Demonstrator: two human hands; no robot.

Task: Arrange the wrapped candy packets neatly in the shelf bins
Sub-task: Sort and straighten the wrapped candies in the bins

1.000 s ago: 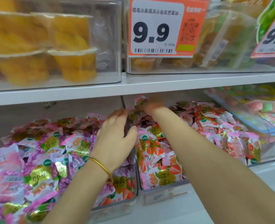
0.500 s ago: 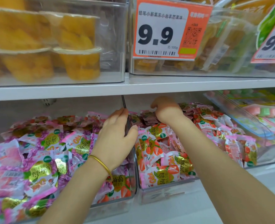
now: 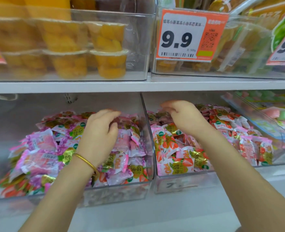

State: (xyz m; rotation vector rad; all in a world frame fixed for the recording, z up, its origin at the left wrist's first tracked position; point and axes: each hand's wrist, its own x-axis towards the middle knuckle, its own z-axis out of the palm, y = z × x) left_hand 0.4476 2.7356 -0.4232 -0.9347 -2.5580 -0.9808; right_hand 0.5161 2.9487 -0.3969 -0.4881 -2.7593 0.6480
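Two clear shelf bins stand side by side on the lower shelf. The left bin (image 3: 118, 190) holds a heap of pink and purple wrapped candy packets (image 3: 43, 148). The right bin (image 3: 180, 183) holds red and pink strawberry packets (image 3: 175, 166). My left hand (image 3: 100, 134), with a gold bangle on its wrist, arches over the left heap close to the divider wall (image 3: 148, 131); whether it pinches a packet is unclear. My right hand (image 3: 183, 119) hovers over the back of the right heap, its fingers blurred, loosely curled and pointing left.
A white shelf board (image 3: 138, 86) runs just above both hands. On it stand clear bins of yellow fruit cups (image 3: 108, 62) and an orange 9.9 price tag (image 3: 188, 34). A tilted clear bin (image 3: 255, 118) of pastel sweets sits at the right.
My left hand has let go of the divider wall and moved left over the pink heap. My right hand has drawn back from the bin's rear and loosened its fist.
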